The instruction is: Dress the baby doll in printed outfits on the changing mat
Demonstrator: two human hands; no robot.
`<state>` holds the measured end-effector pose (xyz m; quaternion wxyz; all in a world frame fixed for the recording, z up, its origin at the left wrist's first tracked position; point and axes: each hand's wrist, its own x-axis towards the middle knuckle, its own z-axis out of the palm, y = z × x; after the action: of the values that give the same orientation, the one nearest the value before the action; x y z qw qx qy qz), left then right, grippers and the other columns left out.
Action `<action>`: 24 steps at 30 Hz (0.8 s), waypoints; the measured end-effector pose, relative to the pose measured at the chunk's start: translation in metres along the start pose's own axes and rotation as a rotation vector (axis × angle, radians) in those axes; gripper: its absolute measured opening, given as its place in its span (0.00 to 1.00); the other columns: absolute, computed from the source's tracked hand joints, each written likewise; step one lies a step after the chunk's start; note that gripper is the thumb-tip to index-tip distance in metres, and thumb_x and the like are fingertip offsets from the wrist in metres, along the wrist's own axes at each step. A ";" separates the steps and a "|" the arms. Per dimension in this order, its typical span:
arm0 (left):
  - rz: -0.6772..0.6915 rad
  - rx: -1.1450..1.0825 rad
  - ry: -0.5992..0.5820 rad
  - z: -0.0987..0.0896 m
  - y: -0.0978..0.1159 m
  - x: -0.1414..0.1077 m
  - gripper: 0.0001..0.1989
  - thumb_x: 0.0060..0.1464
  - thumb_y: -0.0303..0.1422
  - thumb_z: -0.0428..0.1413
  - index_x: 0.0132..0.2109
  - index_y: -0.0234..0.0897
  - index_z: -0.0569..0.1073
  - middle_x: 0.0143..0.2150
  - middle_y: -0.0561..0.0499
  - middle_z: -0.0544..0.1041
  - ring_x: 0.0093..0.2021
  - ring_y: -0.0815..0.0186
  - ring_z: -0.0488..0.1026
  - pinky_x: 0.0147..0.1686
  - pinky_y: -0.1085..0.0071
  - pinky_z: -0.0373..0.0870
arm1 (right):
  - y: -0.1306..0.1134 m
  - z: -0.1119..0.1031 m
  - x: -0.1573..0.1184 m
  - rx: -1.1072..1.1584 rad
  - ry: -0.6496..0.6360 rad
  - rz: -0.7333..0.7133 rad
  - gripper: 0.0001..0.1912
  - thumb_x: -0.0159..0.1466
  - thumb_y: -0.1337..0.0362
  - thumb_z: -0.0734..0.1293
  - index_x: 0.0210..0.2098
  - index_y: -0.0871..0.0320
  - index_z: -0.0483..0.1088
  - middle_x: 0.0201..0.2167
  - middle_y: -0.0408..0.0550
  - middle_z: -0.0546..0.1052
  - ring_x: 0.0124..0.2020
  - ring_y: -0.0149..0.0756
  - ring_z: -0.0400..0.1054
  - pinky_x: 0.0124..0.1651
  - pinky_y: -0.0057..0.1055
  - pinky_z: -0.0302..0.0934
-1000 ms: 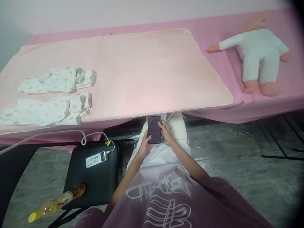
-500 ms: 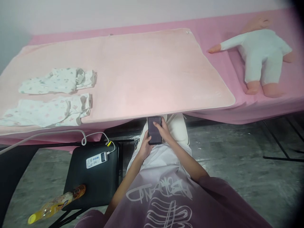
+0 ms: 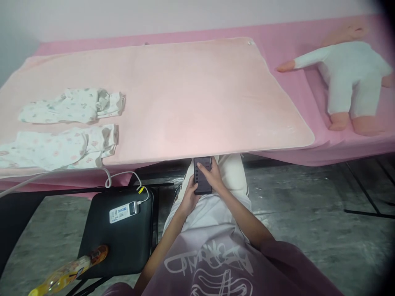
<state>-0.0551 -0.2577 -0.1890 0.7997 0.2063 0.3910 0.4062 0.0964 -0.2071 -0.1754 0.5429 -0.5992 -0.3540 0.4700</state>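
A dark smartphone [image 3: 203,181] rests between both my hands, above my lap and just below the table's front edge. My left hand [image 3: 189,196] grips its lower left side, thumb on the edge of the screen. Round its right side wraps my right hand [image 3: 214,176], with the thumb stretched over the upper part of the screen. A column of small round icons shows on the display. The fingers behind the phone are hidden.
A pale pink mat [image 3: 185,98] covers much of the pink-draped table. Two folded printed baby garments [image 3: 77,105] lie at left, a white-clothed doll [image 3: 348,78] at right. A black stool [image 3: 123,242] bears a cabled white power bank [image 3: 123,211] and a yellow-capped bottle [image 3: 74,269].
The phone screen has gone from plain dark to showing a list of icons. My right thumb has shifted slightly on it. The whole view has moved a little.
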 end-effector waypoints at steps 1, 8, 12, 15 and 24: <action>-0.001 0.003 -0.002 0.000 0.000 0.000 0.34 0.60 0.42 0.72 0.70 0.48 0.75 0.74 0.46 0.74 0.76 0.47 0.70 0.72 0.53 0.71 | 0.000 0.002 0.000 -0.002 0.013 0.005 0.28 0.64 0.44 0.78 0.55 0.51 0.72 0.46 0.48 0.86 0.48 0.47 0.81 0.56 0.42 0.75; 0.003 0.011 -0.004 0.002 0.001 -0.001 0.33 0.59 0.41 0.72 0.69 0.47 0.75 0.74 0.46 0.74 0.75 0.47 0.70 0.71 0.53 0.72 | -0.004 0.000 0.000 0.053 0.009 0.020 0.23 0.70 0.42 0.73 0.54 0.51 0.73 0.48 0.47 0.85 0.51 0.46 0.79 0.59 0.40 0.71; 0.013 0.019 -0.026 0.005 0.004 -0.002 0.32 0.61 0.42 0.72 0.69 0.47 0.76 0.74 0.45 0.74 0.75 0.46 0.70 0.71 0.53 0.72 | -0.009 -0.008 -0.003 0.176 -0.047 0.036 0.20 0.74 0.44 0.68 0.54 0.51 0.75 0.50 0.46 0.84 0.52 0.45 0.78 0.59 0.37 0.70; 0.015 0.024 -0.031 0.006 0.006 -0.002 0.32 0.61 0.43 0.72 0.69 0.47 0.76 0.74 0.45 0.75 0.75 0.46 0.71 0.71 0.53 0.72 | -0.010 -0.013 -0.004 0.227 -0.083 0.057 0.18 0.72 0.45 0.69 0.51 0.51 0.74 0.48 0.45 0.83 0.49 0.44 0.77 0.56 0.35 0.70; 0.007 0.020 -0.040 0.007 0.006 -0.003 0.31 0.62 0.42 0.70 0.69 0.47 0.75 0.73 0.46 0.76 0.75 0.47 0.71 0.71 0.52 0.72 | -0.004 -0.019 -0.003 0.246 -0.083 0.058 0.18 0.69 0.44 0.71 0.44 0.52 0.74 0.42 0.45 0.81 0.48 0.43 0.74 0.53 0.34 0.69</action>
<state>-0.0534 -0.2564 -0.1791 0.8038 0.2237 0.3782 0.4009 0.1138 -0.2153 -0.1711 0.5833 -0.5183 -0.2984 0.5496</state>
